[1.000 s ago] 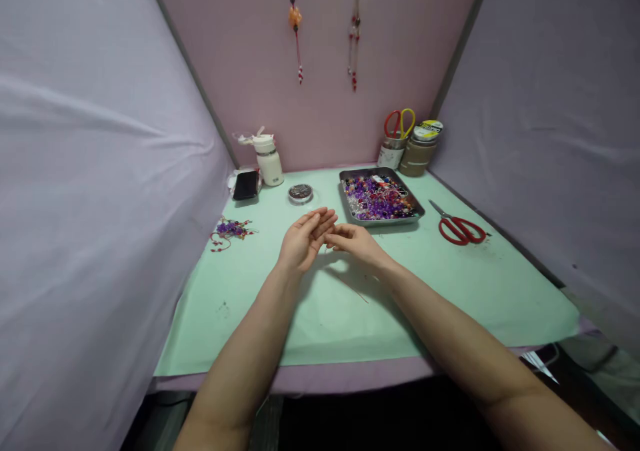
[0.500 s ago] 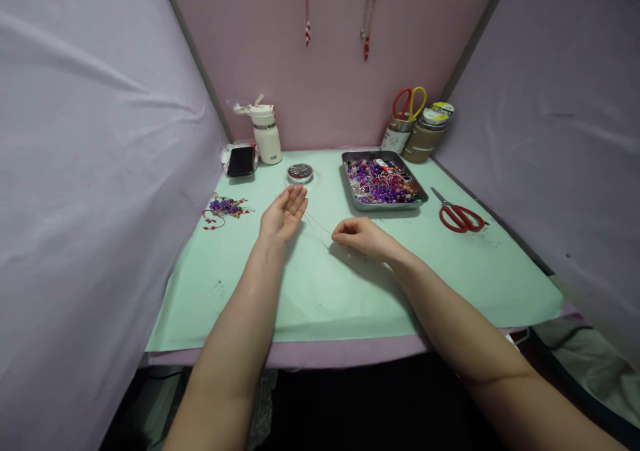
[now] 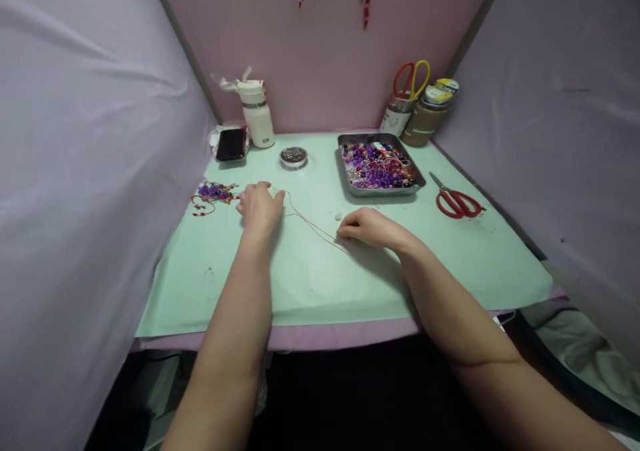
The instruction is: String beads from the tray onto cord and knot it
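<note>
A thin orange-red thread [image 3: 313,226] lies in a loose double strand on the mint-green cloth between my hands. My right hand [image 3: 367,228] is closed in a pinch on the thread near its right end. My left hand [image 3: 260,204] is palm down over the cloth, thumb apart from the fingers, near the other end of the thread; the fingertips are partly hidden. Just left of it lies a small heap of beaded strings [image 3: 216,191] with purple and red beads.
A metal tray [image 3: 383,191] of mixed beads stands behind my right hand. Red-handled scissors [image 3: 455,201] lie at right. Farther back are a round spool [image 3: 293,157], a phone [image 3: 231,144], a white bottle [image 3: 259,121], and jars [image 3: 425,124], one holding scissors.
My left hand has turned from palm up to palm down and moved left toward the beaded strings. The thread now rests on the cloth. The view has tilted slightly down.
</note>
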### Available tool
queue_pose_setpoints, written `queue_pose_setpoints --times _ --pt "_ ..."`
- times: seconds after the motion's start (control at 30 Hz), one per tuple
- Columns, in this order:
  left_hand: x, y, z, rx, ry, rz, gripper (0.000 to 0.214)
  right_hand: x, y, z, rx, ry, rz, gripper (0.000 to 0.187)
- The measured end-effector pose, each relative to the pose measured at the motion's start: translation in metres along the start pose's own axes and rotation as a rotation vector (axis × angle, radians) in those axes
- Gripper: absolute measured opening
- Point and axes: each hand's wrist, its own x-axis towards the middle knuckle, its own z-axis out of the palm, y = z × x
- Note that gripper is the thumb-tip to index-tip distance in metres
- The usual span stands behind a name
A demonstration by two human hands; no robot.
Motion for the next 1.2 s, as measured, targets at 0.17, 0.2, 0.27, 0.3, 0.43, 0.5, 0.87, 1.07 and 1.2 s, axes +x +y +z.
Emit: queue_pose_setpoints --times 0.17,0.2,0.27,0.3,0.43,0.5,0.87,1.07,1.2 --pt "-0.024 0.020 0.002 0.067 -0.367 0.503 0.014 -0.004 0.001 -0.010 -0.031 0.033 0.020 0.021" --pt "-0.030 0.024 0.004 0.051 -0.564 0.627 0.012 -0.004 0.002 -0.012 -0.028 0.039 0.021 0.021" --pt "-0.040 0.029 0.011 0.072 -0.790 0.754 0.013 -0.005 0.007 -0.014 -0.008 0.051 0.019 0.022" --pt "-0.045 0.030 0.015 0.103 -0.818 0.758 0.013 -0.006 0.009 -0.015 0.006 0.057 0.017 0.021" --pt "-0.056 0.027 0.028 0.180 -0.856 0.787 0.012 -0.006 0.018 -0.015 0.068 0.078 0.004 0.021" --pt "-0.059 0.025 0.032 0.174 -0.854 0.792 0.010 -0.005 0.020 -0.016 0.103 0.092 -0.011 0.021" --pt "-0.062 0.028 0.039 0.065 -0.822 0.779 0.013 -0.001 0.026 -0.016 0.191 0.111 -0.095 0.021" --pt "-0.056 0.037 0.032 -0.208 -0.536 0.461 0.010 -0.002 0.014 -0.011 0.359 0.213 -0.161 0.019" --pt "-0.059 0.038 0.033 -0.304 -0.452 0.391 0.008 -0.001 0.008 -0.007 0.389 0.262 -0.144 0.020"
